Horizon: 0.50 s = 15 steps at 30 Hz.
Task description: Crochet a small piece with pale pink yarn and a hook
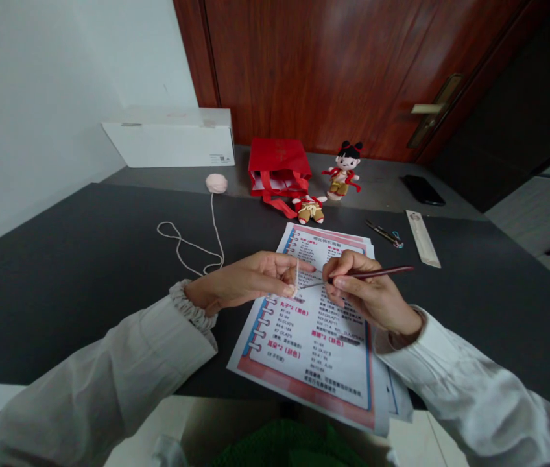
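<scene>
Over the printed pattern sheets (pixel 299 373), my left hand (pixel 250 279) pinches a strand of pale pink yarn (pixel 297 275), which runs upright near its index finger. My right hand (pixel 367 292) is closed on a crochet hook (pixel 386 271) with a dark red handle; the thin metal tip points left, close to the pinched yarn. Whether the tip touches the yarn cannot be made out. From behind my left wrist the yarn loops over the dark table to a pale pink ball (pixel 216 183) at the back.
A red bag (pixel 279 165), a small headless doll body (pixel 310 209) and a finished doll (pixel 344 170) stand at the back. Small scissors (pixel 384 233), a white packet (pixel 422 239) and a black phone (pixel 423 189) lie right. A white box (pixel 172 143) is back left.
</scene>
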Tool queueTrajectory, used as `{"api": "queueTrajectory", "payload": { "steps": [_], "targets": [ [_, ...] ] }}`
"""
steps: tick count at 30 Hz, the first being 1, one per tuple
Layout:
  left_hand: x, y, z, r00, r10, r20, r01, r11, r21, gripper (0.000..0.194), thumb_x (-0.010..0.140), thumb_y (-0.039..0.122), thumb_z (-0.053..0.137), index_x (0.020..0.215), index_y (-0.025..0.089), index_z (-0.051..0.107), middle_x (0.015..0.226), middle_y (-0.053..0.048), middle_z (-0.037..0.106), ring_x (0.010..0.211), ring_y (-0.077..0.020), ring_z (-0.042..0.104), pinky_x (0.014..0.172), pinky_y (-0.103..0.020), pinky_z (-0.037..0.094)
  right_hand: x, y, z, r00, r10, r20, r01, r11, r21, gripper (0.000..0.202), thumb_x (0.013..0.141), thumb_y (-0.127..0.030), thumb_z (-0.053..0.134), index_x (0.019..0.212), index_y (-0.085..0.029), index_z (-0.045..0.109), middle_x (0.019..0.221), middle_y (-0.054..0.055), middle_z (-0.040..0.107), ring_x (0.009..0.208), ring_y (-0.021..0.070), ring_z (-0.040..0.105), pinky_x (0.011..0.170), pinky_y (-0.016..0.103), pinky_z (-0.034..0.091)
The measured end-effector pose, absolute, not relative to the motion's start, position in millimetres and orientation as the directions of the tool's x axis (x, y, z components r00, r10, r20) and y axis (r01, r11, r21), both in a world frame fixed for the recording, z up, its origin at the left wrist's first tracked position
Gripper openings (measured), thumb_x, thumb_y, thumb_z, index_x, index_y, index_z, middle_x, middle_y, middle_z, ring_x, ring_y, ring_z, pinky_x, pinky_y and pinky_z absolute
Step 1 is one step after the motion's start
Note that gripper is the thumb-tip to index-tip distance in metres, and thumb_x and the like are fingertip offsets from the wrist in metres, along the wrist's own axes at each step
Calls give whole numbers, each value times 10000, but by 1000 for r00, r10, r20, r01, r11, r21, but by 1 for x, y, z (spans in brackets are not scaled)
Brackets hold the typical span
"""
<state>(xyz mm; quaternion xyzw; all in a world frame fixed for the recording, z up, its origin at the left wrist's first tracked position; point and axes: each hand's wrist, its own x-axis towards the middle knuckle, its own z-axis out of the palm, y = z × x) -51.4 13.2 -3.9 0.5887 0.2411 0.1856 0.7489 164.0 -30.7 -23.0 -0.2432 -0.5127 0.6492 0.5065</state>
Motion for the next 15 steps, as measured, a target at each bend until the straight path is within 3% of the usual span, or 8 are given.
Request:
{"api": "queueTrajectory", "payload": {
  "steps": [3,6,7,10,15],
  "targets": [
    [-43,7,-5,701,709,-71,15,85,996,428,750,146,647,1174,147,590,749,16,563,719,-122,538,719,-288,424,156,-30,-25,-355,933,66,-502,-131,-855,139,783,-203,711,718,-188,590,669,-13,622,523,77,493,474,194,386],
    [-34,0,-6,600,799,47,57,-101,993,255,737,128,631,991,115,637,766,5,549,776,-131,550,770,-296,433,148,-30,-27,-311,950,-17,-559,-197,-805,147,778,-211,715,716,-192,582,653,-21,617,555,77,501,500,181,411],
    [-31,-1,-6,590,806,46,78,-113,991,323,740,126,622,1063,110,613,733,25,526,741,-118,535,768,-293,438,146,-31,-27,-290,957,-32,-569,-199,-798,150,778,-213,715,714,-193,581,657,-23,618,564,76,505,506,178,414],
    [-29,-2,-6,566,824,31,91,-99,991,526,735,140,613,1249,94,514,676,65,488,641,-91,495,677,-261,438,145,-31,-26,-235,971,-35,-561,-165,-811,162,772,-223,721,703,-195,577,674,-25,625,565,74,508,504,178,412],
    [-32,1,-9,557,830,27,133,-121,984,528,713,149,632,1230,100,540,661,65,514,622,-88,504,655,-257,441,154,-30,-27,-197,970,141,-386,56,-921,152,794,-229,702,711,-191,580,670,-21,610,532,85,491,491,213,391]
  ]
}}
